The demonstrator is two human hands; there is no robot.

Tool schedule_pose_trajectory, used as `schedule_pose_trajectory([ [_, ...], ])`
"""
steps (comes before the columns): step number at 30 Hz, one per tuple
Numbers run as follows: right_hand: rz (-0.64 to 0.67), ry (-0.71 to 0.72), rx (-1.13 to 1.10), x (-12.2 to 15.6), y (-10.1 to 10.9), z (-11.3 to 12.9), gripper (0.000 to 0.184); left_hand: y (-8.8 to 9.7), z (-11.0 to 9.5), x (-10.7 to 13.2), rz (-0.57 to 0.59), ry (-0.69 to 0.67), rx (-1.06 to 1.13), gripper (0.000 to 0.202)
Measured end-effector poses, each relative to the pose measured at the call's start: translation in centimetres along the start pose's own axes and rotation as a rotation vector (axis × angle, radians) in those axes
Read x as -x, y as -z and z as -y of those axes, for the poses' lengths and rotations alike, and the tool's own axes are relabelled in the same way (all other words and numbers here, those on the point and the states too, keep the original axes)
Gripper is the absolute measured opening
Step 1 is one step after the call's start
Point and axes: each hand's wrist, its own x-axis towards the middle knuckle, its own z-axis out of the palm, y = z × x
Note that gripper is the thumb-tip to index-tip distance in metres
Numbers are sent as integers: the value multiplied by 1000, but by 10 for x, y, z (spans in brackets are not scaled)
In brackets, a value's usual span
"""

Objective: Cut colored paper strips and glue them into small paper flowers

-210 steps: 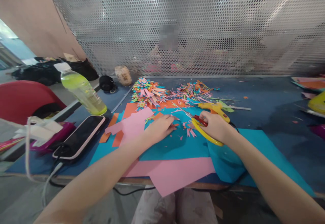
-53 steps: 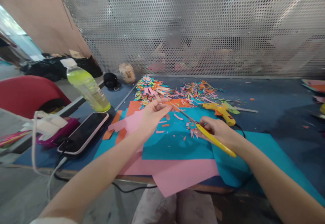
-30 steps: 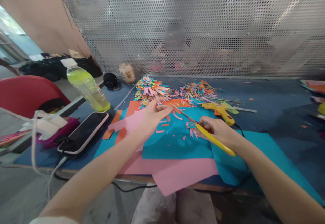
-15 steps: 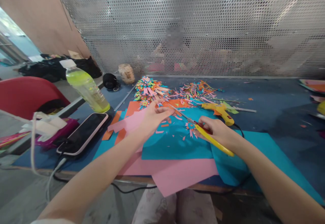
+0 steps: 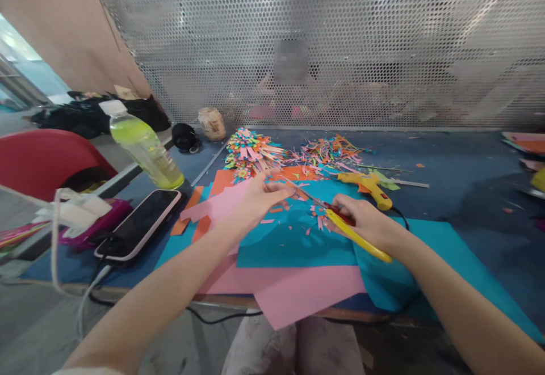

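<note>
In my right hand (image 5: 360,216) is a pair of scissors with yellow handles (image 5: 361,241), its blades pointing left and away from me. The blade tips reach close to the fingers of my left hand (image 5: 268,193). That hand is closed in a pinch, and whatever lies between thumb and finger is too small to make out. Below both hands lies a blue paper sheet (image 5: 293,250) with pink and orange snippets scattered on it. A small blue and pink paper flower (image 5: 317,211) rests beside the scissors.
A yellow glue gun (image 5: 366,185) lies beyond my right hand. Behind are a heap of paper flowers (image 5: 251,151) and paper shreds (image 5: 332,151). Pink sheets (image 5: 298,290) overhang the front edge. To the left are a phone (image 5: 140,224) and a bottle (image 5: 142,145).
My left hand's fingers have shifted slightly and draw closer together near the blade tips. My right hand and the scissors stay almost in place.
</note>
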Motion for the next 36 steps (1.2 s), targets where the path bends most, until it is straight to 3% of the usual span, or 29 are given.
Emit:
schedule_pose_trajectory([
  [7,-51,-38,27,-2,1,3,33,-3,-1,-1,-11,13,28,53],
  [16,-301,-161,308,-14,0,-22,35,6,8,-10,6,-61,-124,41],
  [26,-259,-275,370,-15,2,-27,41,7,7,-13,-42,-79,-222,35],
  [33,-243,-314,443,-14,2,-28,44,28,7,-23,69,-196,-621,24],
  [36,-261,-311,433,-13,3,-24,40,43,-6,-26,27,-325,-891,20],
])
